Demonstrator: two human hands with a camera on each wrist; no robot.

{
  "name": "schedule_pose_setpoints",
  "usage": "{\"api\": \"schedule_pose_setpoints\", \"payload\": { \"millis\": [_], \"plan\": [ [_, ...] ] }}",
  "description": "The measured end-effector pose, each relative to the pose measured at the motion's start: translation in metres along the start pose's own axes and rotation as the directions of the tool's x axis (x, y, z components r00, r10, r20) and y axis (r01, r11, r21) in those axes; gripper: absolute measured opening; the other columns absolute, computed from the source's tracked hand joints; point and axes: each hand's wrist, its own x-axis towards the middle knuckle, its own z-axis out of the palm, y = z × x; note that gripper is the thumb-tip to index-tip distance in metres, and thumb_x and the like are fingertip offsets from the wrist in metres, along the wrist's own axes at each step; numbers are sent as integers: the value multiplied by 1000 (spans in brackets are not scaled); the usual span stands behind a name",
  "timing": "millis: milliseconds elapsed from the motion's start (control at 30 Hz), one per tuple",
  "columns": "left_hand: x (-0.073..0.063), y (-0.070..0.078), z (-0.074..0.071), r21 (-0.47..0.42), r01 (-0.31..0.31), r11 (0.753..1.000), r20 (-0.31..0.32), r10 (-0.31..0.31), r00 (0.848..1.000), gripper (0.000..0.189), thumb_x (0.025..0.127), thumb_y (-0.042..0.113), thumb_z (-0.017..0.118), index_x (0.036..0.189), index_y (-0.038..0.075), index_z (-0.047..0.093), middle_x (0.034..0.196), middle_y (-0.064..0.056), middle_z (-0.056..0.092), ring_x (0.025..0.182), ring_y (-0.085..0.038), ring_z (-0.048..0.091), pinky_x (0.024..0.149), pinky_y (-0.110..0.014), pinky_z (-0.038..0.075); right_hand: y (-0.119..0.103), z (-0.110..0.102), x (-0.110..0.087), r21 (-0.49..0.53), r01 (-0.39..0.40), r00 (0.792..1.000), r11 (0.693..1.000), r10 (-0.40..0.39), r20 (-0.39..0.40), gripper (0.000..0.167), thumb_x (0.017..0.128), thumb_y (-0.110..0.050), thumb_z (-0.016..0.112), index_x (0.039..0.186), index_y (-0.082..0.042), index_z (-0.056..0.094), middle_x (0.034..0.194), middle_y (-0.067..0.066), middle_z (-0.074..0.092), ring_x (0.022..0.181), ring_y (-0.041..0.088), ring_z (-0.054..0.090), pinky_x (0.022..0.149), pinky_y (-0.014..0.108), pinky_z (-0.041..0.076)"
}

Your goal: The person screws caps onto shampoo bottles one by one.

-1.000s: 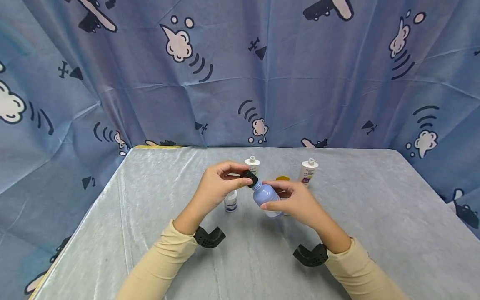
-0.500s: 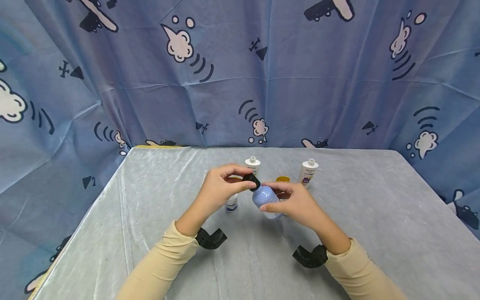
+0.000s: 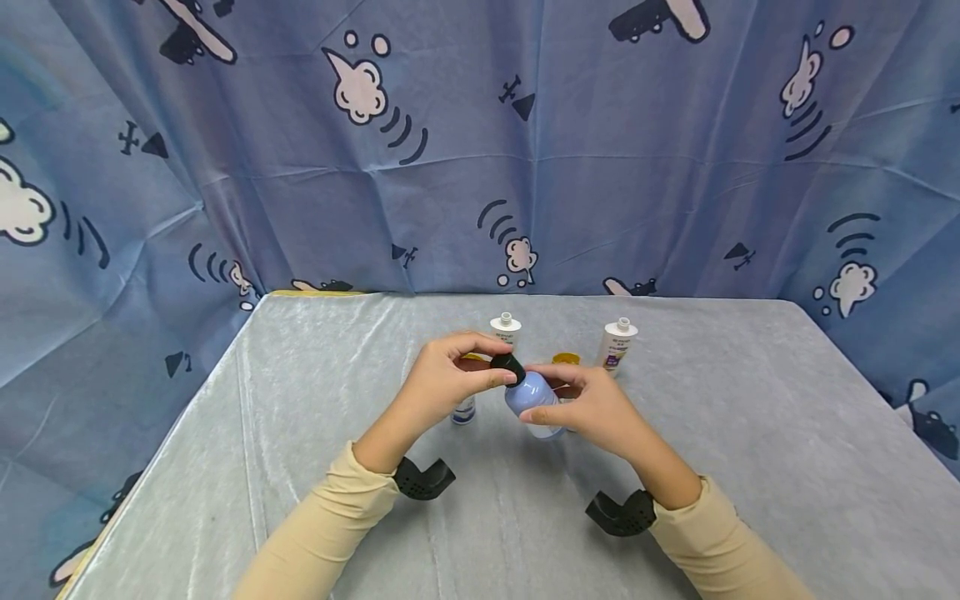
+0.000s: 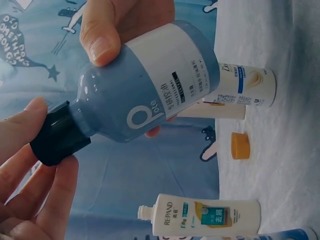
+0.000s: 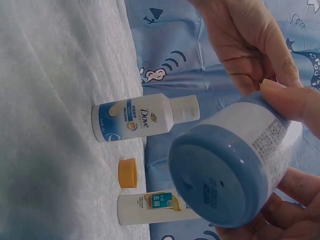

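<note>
In the head view, my left hand (image 3: 453, 375) pinches a black screw cap (image 3: 508, 367) between thumb and fingers. My right hand (image 3: 592, 406) grips a light blue bottle (image 3: 529, 394), held tilted with its neck toward the left hand. The left wrist view shows the cap (image 4: 59, 134) at the bottle's neck, a short length of blue neck showing below it. A white label with dark print wraps the bottle (image 4: 117, 97). Its round base (image 5: 215, 175) faces the right wrist camera.
Two white bottles with bare nozzles, one at the middle (image 3: 506, 326) and one further right (image 3: 617, 340), stand behind the hands. A white-and-blue Dove bottle (image 5: 135, 119) and a yellow cap (image 5: 127, 173) stand on the grey cloth. A patterned blue curtain (image 3: 450, 167) hangs behind.
My left hand has moved slightly right and down with the black cap, which now covers most of the bottle's neck. The right hand and bottle have stayed nearly still.
</note>
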Motion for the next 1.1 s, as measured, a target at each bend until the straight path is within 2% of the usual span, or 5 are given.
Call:
{"api": "schedule_pose_setpoints", "payload": {
  "millis": [200, 400, 567, 733, 1100],
  "plan": [
    [0, -1, 0, 11, 11, 1000, 26, -11, 1000, 32, 82, 13, 82, 113, 10, 74, 123, -4, 69, 101, -16, 72, 86, -28, 60, 0, -1, 0, -13, -11, 1000, 1000, 11, -2, 54, 79, -23, 85, 127, -6, 67, 122, 17, 68, 104, 27, 66, 82, 36, 59],
    [2, 0, -5, -46, 28, 999, 48, -26, 999, 42, 82, 14, 82, 123, 14, 70, 128, -6, 68, 110, -21, 70, 91, -31, 58, 0, -1, -1, -4, -14, 1000, 1000, 14, -12, 55, 78, -23, 85, 127, -5, 67, 121, 17, 68, 103, 27, 67, 81, 35, 59],
    [3, 0, -9, -37, 56, 998, 0, -56, 998, 34, 82, 17, 82, 114, 13, 72, 116, -6, 72, 103, -15, 71, 91, -30, 58, -1, -2, 0, 0, -18, 1000, 1000, 18, -12, 55, 78, -23, 85, 127, -6, 68, 120, 17, 69, 103, 27, 67, 81, 35, 59],
    [4, -3, -8, -9, 81, 997, -5, -81, 997, 28, 82, 20, 83, 107, 13, 75, 106, -3, 75, 97, -12, 70, 88, -30, 58, -1, -2, -1, 10, -19, 1000, 1000, 19, -4, 55, 78, -23, 85, 127, -6, 67, 121, 17, 68, 104, 27, 67, 81, 34, 59],
    [4, -3, -8, -23, 86, 996, 21, -85, 996, 27, 83, 18, 81, 109, 11, 76, 108, -5, 75, 97, -13, 69, 88, -30, 58, -2, -1, -1, 28, -26, 1000, 999, 26, 1, 55, 78, -22, 85, 127, -6, 68, 121, 17, 68, 101, 25, 67, 78, 30, 57]
  ]
}}
